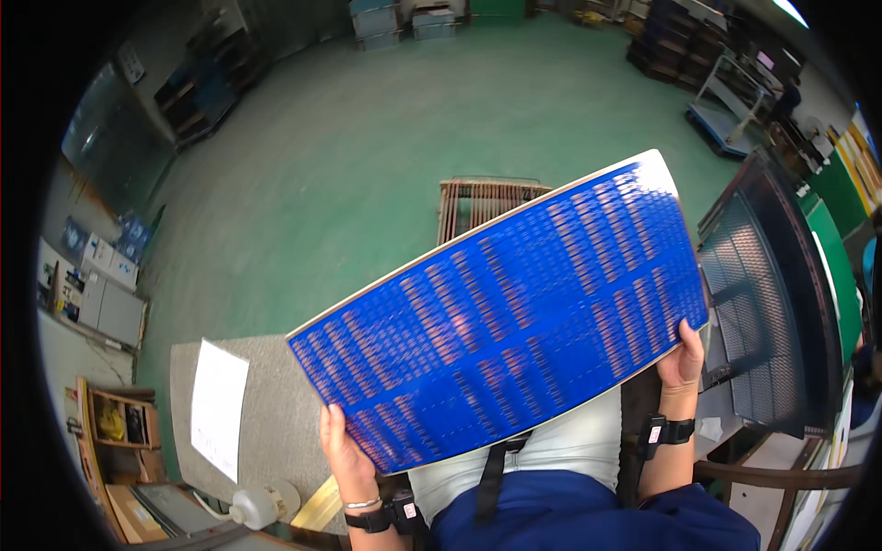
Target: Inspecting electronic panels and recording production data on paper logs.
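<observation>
Both hands grip one big blue panel (501, 317) at chest height, over the lap. Left hand (344, 450) has its fingers clamped on the lower left corner; right hand (682, 358) is closed round the lower right edge. A two-point hold probably keeps the thin sheet from sagging; it bows slightly anyway. Face is dense rows of small reddish marks on blue with a pale rim, too blurred to resolve. White paper sheet (219, 409) lies on the grey bench (276, 386) at left, wooden pallet (482, 202) behind, dark mesh cart (767, 303) at right.
</observation>
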{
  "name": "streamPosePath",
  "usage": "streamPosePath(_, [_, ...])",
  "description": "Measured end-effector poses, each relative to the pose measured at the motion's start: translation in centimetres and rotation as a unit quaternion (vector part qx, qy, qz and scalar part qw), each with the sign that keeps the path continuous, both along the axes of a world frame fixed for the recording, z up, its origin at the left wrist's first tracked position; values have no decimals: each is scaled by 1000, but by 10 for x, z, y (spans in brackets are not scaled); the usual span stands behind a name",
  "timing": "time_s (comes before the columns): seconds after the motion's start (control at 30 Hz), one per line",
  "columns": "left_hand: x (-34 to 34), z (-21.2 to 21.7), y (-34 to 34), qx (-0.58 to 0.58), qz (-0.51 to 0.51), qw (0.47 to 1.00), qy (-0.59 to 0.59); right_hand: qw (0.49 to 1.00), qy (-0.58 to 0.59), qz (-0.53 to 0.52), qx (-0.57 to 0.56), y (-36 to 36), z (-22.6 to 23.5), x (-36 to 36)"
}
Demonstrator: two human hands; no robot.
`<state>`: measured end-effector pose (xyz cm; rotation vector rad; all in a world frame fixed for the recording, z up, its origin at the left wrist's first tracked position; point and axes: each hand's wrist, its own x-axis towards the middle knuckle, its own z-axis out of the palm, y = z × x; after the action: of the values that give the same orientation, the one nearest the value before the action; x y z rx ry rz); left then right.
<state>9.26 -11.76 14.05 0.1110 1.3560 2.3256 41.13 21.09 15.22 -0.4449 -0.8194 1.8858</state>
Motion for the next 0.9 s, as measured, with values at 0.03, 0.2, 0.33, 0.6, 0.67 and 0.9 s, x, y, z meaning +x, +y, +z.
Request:
streamPosePath(0.03, [-2, -1, -3, -1, 9, 1000, 1, 1000, -9, -5, 9, -5, 6, -7])
streamPosePath(0.2, [-4, -7, -8, -21, 2, 1000, -12, 996, -54, 37, 57, -20, 41, -25])
streamPosePath(0.33, [-11, -24, -16, -41, -6, 999, -35, 993, -95, 52, 45, -24, 47, -29])
streamPosePath(0.6, [-9, -37, -25, -76, -51, 991, -102, 985, -136, 88, 57, -17, 41, -32])
streamPosePath(0.67, [-8, -35, -22, -75, -59, 990, -108, 985, -137, 87, 57, -16, 39, -32])
streamPosePath(0.9, [-8, -37, -13, -5, -94, 980, -176, 991, -102, 81, 43, -16, 33, -55])
